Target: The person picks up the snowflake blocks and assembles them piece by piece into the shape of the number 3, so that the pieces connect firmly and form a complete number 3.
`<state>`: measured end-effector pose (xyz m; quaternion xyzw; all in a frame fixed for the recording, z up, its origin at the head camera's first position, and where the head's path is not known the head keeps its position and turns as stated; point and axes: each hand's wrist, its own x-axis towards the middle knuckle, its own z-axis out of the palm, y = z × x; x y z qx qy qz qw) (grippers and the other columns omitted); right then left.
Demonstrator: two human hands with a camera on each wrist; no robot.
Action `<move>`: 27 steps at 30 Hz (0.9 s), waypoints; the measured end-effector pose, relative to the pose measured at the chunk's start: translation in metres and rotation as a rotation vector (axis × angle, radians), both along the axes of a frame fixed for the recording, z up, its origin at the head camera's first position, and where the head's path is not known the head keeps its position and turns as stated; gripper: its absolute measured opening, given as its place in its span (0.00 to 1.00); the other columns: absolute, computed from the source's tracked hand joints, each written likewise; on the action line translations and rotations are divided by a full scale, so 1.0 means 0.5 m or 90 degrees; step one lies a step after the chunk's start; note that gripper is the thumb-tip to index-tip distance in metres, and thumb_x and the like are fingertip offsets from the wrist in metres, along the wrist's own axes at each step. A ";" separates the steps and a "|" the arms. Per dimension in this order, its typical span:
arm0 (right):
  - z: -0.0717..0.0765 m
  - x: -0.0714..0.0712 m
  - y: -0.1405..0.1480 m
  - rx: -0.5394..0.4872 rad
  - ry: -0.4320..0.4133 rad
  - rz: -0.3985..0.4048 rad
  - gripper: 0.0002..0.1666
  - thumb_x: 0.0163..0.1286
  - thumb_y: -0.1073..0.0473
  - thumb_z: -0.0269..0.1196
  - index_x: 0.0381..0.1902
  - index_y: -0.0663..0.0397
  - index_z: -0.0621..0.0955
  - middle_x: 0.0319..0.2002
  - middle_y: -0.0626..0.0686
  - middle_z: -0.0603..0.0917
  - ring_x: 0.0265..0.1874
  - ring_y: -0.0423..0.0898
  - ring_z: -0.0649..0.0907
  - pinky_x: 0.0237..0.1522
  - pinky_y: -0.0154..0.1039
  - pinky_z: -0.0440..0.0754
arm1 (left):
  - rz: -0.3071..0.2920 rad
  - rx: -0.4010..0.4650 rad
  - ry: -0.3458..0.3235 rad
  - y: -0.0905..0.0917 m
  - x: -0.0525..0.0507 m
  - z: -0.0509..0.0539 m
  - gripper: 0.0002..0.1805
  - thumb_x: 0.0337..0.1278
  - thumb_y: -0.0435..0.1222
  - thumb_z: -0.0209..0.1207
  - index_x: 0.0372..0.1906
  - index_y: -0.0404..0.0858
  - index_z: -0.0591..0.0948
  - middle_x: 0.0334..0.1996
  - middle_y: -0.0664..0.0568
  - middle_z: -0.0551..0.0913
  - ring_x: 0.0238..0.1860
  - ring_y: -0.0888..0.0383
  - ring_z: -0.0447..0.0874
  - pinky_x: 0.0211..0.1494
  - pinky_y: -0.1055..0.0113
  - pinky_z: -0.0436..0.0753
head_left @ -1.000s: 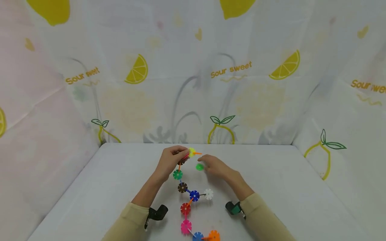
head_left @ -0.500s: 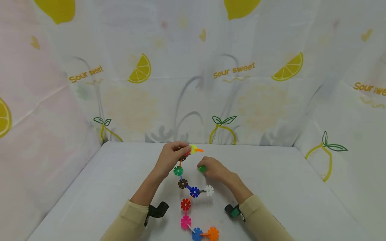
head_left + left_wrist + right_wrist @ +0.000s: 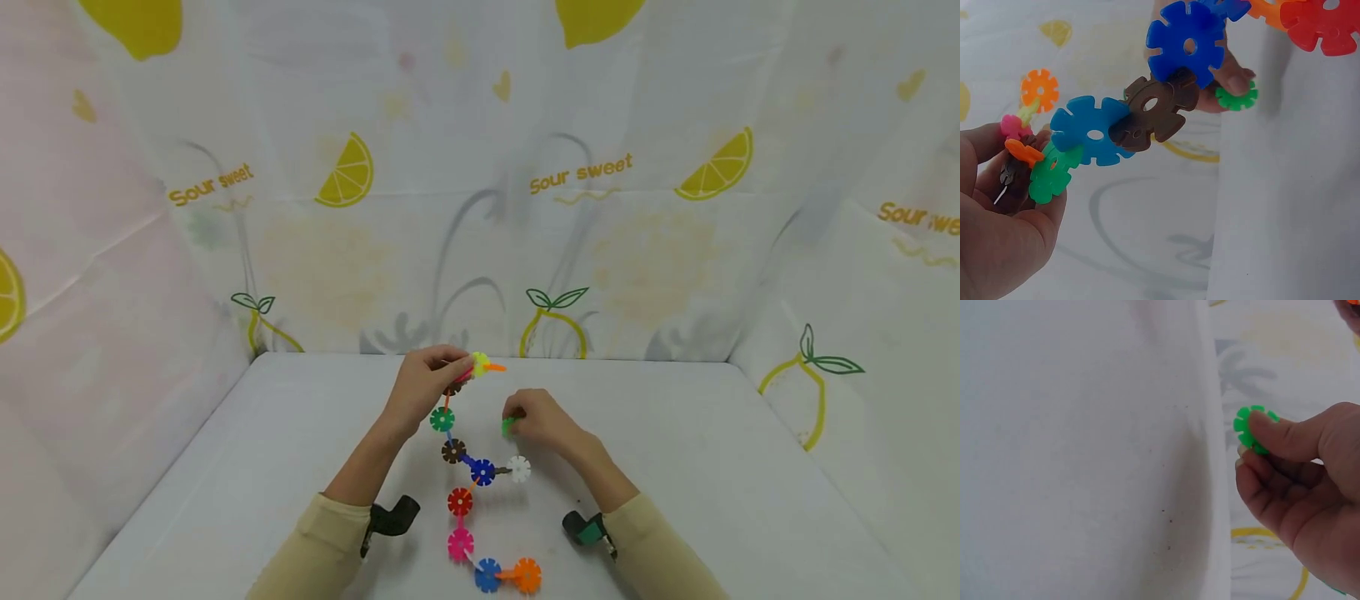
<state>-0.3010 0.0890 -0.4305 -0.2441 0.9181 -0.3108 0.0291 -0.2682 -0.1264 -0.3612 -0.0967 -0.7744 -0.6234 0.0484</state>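
A chain of interlocking plastic snowflake discs (image 3: pixel 482 472) in many colours hangs from my left hand (image 3: pixel 422 392). The thumb and fingers pinch it near the top, around brown and pink discs. A yellow disc (image 3: pixel 480 363) and an orange disc (image 3: pixel 1040 90) stick out past the fingertips. Lower on the chain are a white disc (image 3: pixel 518 469) on a side branch and an orange disc (image 3: pixel 528 576) at the bottom end. To the right of the chain, my right hand (image 3: pixel 553 423) pinches a single bright green snowflake disc (image 3: pixel 1244 430) between thumb and fingers, apart from the chain.
A white-covered table (image 3: pixel 690 467) lies under both hands. Around it hangs a pale cloth (image 3: pixel 420 250) printed with lemons. A small dark camera sits on each wrist, the left camera (image 3: pixel 396 517) and the right camera (image 3: pixel 583 528). Tiny dark specks (image 3: pixel 1170 521) dot the white surface.
The right hand has closed its fingers on the green disc and shifted it slightly right and toward me. The left hand has raised the chain a little.
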 end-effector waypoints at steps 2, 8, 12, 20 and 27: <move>0.011 0.009 0.007 -0.067 -0.013 -0.009 0.04 0.62 0.69 0.66 0.34 0.57 0.85 0.30 0.49 0.84 0.29 0.42 0.78 0.35 0.35 0.80 | 0.002 0.000 0.002 0.002 0.002 0.003 0.13 0.63 0.43 0.64 0.44 0.38 0.87 0.32 0.48 0.86 0.30 0.56 0.82 0.37 0.67 0.83; 0.054 0.028 0.025 -0.282 -0.015 -0.039 0.07 0.66 0.65 0.65 0.42 0.57 0.84 0.27 0.57 0.85 0.21 0.46 0.81 0.29 0.40 0.85 | 0.014 0.004 0.013 0.004 0.006 0.009 0.12 0.63 0.43 0.64 0.43 0.40 0.87 0.32 0.48 0.86 0.31 0.54 0.82 0.38 0.62 0.84; 0.085 0.036 0.039 -0.358 0.008 -0.025 0.10 0.69 0.65 0.63 0.47 0.58 0.84 0.26 0.60 0.84 0.20 0.44 0.81 0.28 0.36 0.84 | 0.022 0.001 0.020 0.005 0.008 0.013 0.11 0.64 0.43 0.63 0.43 0.40 0.87 0.33 0.47 0.86 0.31 0.53 0.82 0.39 0.60 0.85; 0.131 0.059 0.053 -0.432 0.009 0.001 0.15 0.70 0.66 0.62 0.54 0.61 0.81 0.29 0.61 0.84 0.22 0.43 0.82 0.30 0.36 0.85 | 0.018 0.014 0.020 0.012 0.013 0.026 0.11 0.64 0.42 0.63 0.43 0.39 0.87 0.33 0.46 0.85 0.31 0.53 0.82 0.37 0.66 0.83; 0.145 0.070 0.054 -0.491 0.010 0.027 0.16 0.70 0.67 0.62 0.54 0.67 0.79 0.28 0.57 0.82 0.24 0.43 0.83 0.29 0.36 0.85 | 0.007 0.021 0.013 0.016 0.020 0.034 0.11 0.65 0.42 0.62 0.44 0.38 0.86 0.35 0.45 0.86 0.34 0.48 0.83 0.38 0.67 0.84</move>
